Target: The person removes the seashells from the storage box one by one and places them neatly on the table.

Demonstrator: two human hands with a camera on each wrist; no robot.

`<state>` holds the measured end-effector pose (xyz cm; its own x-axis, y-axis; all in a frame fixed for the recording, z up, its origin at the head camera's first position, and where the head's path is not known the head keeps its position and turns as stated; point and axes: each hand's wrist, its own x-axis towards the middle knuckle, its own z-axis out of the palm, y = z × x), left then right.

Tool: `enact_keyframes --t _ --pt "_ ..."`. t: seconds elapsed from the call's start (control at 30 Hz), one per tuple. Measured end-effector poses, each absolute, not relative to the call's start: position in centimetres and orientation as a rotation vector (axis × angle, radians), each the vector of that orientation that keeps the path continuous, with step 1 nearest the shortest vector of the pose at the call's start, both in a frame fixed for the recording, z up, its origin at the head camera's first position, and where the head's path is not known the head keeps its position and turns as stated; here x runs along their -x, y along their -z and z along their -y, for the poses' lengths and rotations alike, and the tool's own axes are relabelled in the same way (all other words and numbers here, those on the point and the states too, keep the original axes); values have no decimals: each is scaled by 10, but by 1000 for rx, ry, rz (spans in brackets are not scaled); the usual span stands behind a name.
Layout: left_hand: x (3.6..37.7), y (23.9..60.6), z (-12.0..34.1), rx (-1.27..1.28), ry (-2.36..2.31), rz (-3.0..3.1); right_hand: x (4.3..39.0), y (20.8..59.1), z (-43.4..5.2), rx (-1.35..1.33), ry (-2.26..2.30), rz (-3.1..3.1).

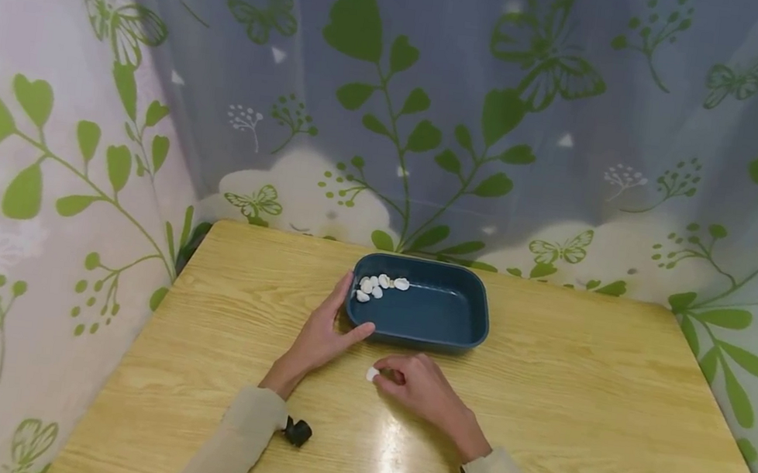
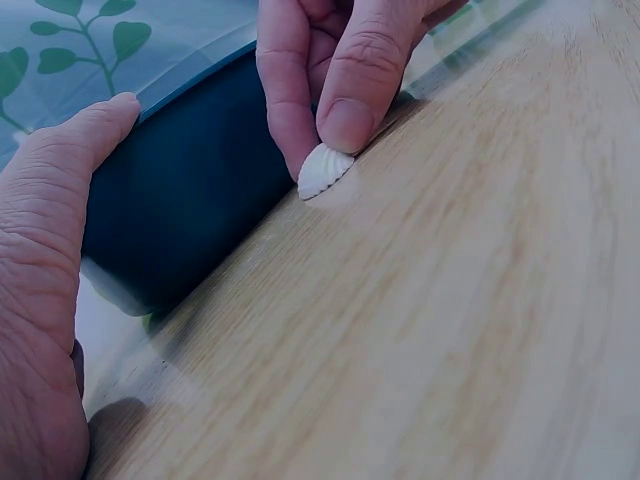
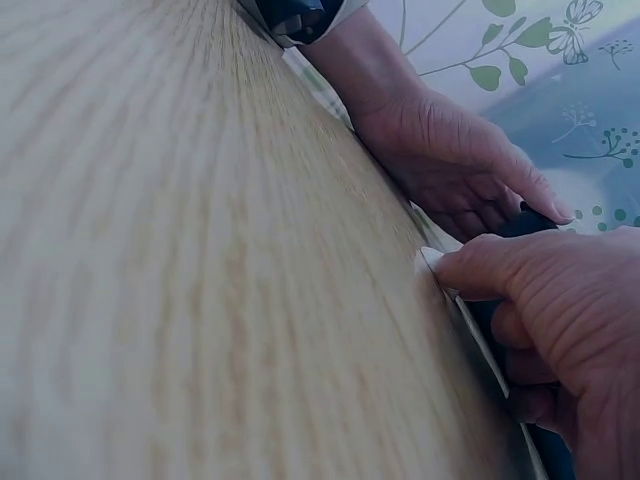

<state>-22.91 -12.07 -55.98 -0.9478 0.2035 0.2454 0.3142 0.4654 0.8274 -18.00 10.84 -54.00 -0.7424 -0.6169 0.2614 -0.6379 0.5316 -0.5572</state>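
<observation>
In the head view, right of lower centre, the right hand (image 1: 427, 394) pinches a white shell (image 1: 373, 374) between thumb and forefinger, just below the blue tub (image 1: 433, 344). The left wrist view shows its ribbed edge facing lower right, long axis lower left to upper right. The left hand (image 1: 323, 333), thumb spread from fingers, touches the tub's left end.
</observation>
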Motion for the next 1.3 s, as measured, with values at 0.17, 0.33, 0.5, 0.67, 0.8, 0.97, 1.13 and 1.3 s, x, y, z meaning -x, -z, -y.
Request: enact_keyframes --t 0.17,0.33,0.5,0.67,0.8,0.97,1.13,1.3 --pt "229 559 120 460 1502 2602 180 542 -107 -1106 -999 2677" --pt "228 558 120 455 1529 2604 181 542 -104 -1101 -1013 2683" --pt "227 558 121 447 1517 2609 180 541 -103 -1092 -1023 2705" --pt "228 558 121 445 1504 2618 180 541 -102 -1083 -1024 2708" --pt "228 558 121 454 1507 2609 178 540 -102 -1082 -1026 2696" --pt "227 558 121 467 1516 2590 175 529 -104 -1060 -1061 2659" --pt "227 558 121 465 1518 2596 174 517 -108 -1040 -1061 2620" --pt "227 559 121 461 1519 2600 176 505 -112 -1035 -1054 2571"
